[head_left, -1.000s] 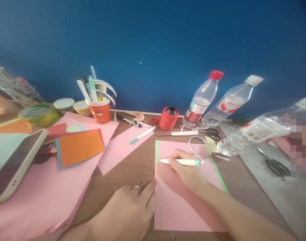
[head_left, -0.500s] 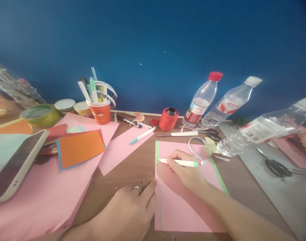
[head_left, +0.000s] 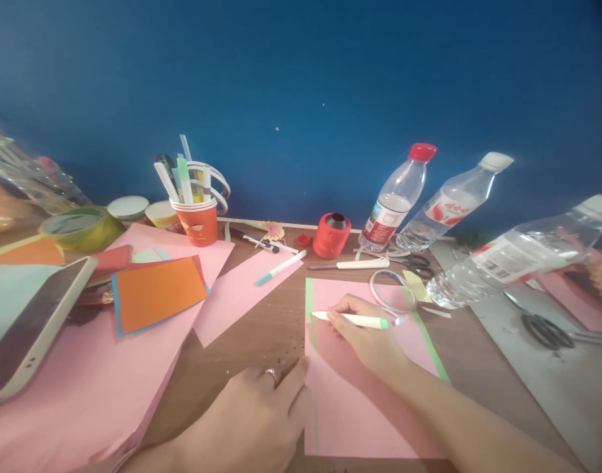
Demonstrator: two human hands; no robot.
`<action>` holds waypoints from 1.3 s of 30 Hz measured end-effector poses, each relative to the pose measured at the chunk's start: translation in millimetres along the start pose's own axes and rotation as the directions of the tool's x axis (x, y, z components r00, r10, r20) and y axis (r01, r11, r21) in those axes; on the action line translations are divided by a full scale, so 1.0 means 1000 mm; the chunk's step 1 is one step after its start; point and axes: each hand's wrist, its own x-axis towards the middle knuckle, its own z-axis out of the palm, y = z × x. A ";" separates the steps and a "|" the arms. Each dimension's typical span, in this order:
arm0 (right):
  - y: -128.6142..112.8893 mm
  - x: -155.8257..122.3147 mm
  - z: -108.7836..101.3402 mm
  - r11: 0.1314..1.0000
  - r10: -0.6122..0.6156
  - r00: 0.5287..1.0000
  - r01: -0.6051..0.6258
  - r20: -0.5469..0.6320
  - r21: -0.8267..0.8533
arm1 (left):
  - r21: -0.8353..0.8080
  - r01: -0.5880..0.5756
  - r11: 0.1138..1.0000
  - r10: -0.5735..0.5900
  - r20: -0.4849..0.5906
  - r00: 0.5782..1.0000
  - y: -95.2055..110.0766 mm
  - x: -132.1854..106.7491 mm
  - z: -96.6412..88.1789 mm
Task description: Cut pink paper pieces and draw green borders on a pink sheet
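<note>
My right hand (head_left: pixel 367 335) is closed around a white marker with a green end (head_left: pixel 353 319); its tip rests near the green-coloured left border of a pink sheet (head_left: pixel 365 401) on the wooden table. My left hand (head_left: pixel 252 420), a ring on one finger, lies flat with fingers spread, pressing the sheet's left edge. A green line also runs along the sheet's right border.
An orange paper cup of pens (head_left: pixel 198 217), a red spool (head_left: pixel 332 234), three water bottles (head_left: pixel 397 197), scissors (head_left: pixel 416 261), a loose teal marker (head_left: pixel 280 267), a white ring (head_left: pixel 392 291), pink and orange papers (head_left: pixel 156 289) and a phone (head_left: pixel 25 325) surround the sheet.
My left hand has slid slightly down along the sheet's edge. The right hand and marker have barely moved. The view tilted a little.
</note>
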 end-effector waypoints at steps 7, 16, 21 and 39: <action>-0.001 0.002 -0.001 0.999 0.047 0.991 -0.050 0.128 0.022 | 0.075 -0.154 0.985 0.159 -0.060 0.986 0.005 -0.003 0.006; -0.002 0.002 0.000 0.998 0.017 1.000 -0.017 0.013 0.058 | 0.063 -0.157 0.986 0.159 -0.039 0.986 0.005 -0.003 0.005; -0.003 0.002 0.000 0.999 0.027 0.995 -0.029 0.100 0.019 | 0.042 -0.177 0.983 0.179 -0.050 0.983 0.002 -0.001 0.003; 0.000 0.004 -0.001 0.997 0.052 0.969 -0.065 0.241 0.047 | 0.070 -0.199 0.977 0.203 -0.049 0.978 0.002 -0.001 0.004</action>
